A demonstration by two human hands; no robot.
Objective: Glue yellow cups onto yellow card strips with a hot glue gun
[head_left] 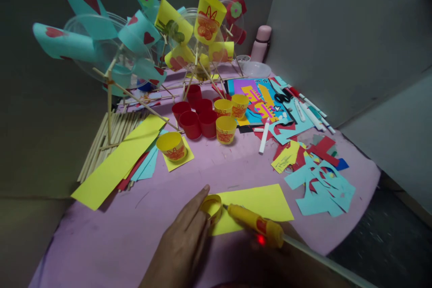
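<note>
My left hand is closed against the left side of a small yellow paper ring, which stands on a flat yellow paper strip. A yellow glue gun points left, its dark nozzle tip beside the ring's right rim. A long pale glue stick sticks out of its back end, and a red light glows at its underside. My right hand, dark and blurred beneath the glue gun, grips it; most of its fingers are hidden.
Yellow cups with red drawings and red cups stand mid-table. Wheel models of sticks and plastic discs rise behind. Paper scraps and markers lie right; wooden sticks left. A pink bottle stands behind.
</note>
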